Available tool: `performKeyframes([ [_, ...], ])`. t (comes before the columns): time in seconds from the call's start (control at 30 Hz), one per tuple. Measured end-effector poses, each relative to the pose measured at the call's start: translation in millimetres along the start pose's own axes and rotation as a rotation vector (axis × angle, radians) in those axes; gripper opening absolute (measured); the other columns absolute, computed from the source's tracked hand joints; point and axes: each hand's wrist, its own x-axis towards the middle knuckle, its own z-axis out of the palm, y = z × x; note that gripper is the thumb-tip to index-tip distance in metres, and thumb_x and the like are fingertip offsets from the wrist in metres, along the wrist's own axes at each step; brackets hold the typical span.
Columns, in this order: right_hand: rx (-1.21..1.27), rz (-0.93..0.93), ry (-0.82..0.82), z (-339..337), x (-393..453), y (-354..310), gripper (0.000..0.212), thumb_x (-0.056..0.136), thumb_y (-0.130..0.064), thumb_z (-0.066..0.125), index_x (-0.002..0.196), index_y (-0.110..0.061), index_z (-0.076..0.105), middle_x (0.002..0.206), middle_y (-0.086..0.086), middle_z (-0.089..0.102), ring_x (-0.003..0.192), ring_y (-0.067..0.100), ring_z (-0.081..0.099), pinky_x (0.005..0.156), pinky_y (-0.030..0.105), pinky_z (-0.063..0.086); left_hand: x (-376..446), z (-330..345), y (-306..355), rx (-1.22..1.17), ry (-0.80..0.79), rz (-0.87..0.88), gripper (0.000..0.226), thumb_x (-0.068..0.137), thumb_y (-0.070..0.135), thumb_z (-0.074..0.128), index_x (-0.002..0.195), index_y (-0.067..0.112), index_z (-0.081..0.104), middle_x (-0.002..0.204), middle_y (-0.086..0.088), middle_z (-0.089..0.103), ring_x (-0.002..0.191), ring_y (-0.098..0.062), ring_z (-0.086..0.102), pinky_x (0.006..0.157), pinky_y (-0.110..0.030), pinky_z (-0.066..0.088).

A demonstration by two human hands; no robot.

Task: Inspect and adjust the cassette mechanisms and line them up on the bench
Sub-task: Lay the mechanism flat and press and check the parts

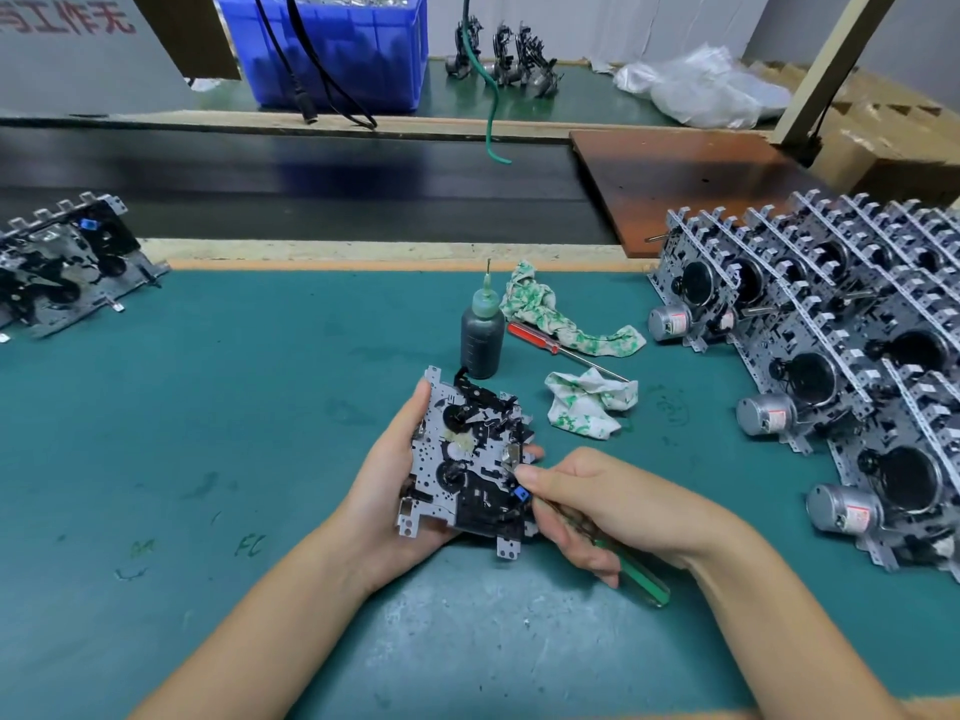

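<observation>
Gripping perforated grey metal mechanism (470,454)

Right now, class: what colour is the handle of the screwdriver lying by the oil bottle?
Red, seen in the head view: the screwdriver lies beside the oil bottle.

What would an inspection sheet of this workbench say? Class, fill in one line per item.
Surface: green mat, marked and stained.
Job's things: one cassette mechanism in hand; rows of mechanisms at right; another mechanism at left.
Clutter: oil bottle, red screwdriver, two rags.
Grips: left hand holds the mechanism; right hand holds a green-handled screwdriver against it.
Cables: black cables and green cable hanging behind.
Surroundings: blue bin, plastic bags.
</observation>
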Motion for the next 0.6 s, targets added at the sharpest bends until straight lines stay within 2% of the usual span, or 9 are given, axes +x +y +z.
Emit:
performKeyframes([
  [0.2, -0.017, -0.01, 0.011, -0.4, -0.1, -3.0, 0.061, 0.101, -0.034, 0.035, 0.043, -0.015, 0.042, 0.028, -0.002, 0.03, 0.026, 0.01, 0.022, 0.033, 0.016, 0.028, -0.5, 1.6, 0.2, 0.002, 0.029, 0.003, 0.064, 0.09, 0.061, 0.037, 0.107, 0.01, 0.073, 0.119, -0.02, 0.065, 0.107, -0.03, 0.065, 0.089, -0.039, 0.054],
  [0.3, -0.081, -0.014, 0.034, -1.6, 1.2, -1.3, 0.065, 0.1, -0.039, 0.036, 0.038, -0.02, 0.04, 0.028, -0.002, 0.028, 0.026, 0.011, 0.021, 0.036, 0.016, 0.021, -0.8, 2.4, 0.8, 0.006, 0.04, -0.004, 0.064, 0.088, 0.06, 0.04, 0.11, 0.009, 0.071, 0.121, -0.021, 0.063, 0.11, -0.032, 0.063, 0.093, -0.041, 0.051],
  [0.47, -0.163, -0.022, 0.04, -4.1, 3.1, 1.2, 0.064, 0.098, -0.045, 0.035, 0.04, -0.018, 0.035, 0.028, -0.002, 0.027, 0.027, 0.012, 0.022, 0.038, 0.018, 0.02, -2.0, 2.6, 0.8, 0.014, 0.037, 0.005, 0.065, 0.088, 0.06, 0.04, 0.109, 0.007, 0.071, 0.121, -0.023, 0.063, 0.11, -0.033, 0.063, 0.096, -0.043, 0.05],
  [0.6, -0.166, -0.018, 0.002, -6.4, 3.9, 3.1, 0.062, 0.097, -0.047, 0.034, 0.043, -0.017, 0.031, 0.029, -0.002, 0.027, 0.029, 0.013, 0.019, 0.04, 0.022, 0.02, -2.1, 6.8, -1.0, 0.042, 0.05, 0.044, 0.066, 0.088, 0.061, 0.039, 0.106, 0.007, 0.073, 0.116, -0.024, 0.065, 0.103, -0.032, 0.066, 0.089, -0.041, 0.054],
])
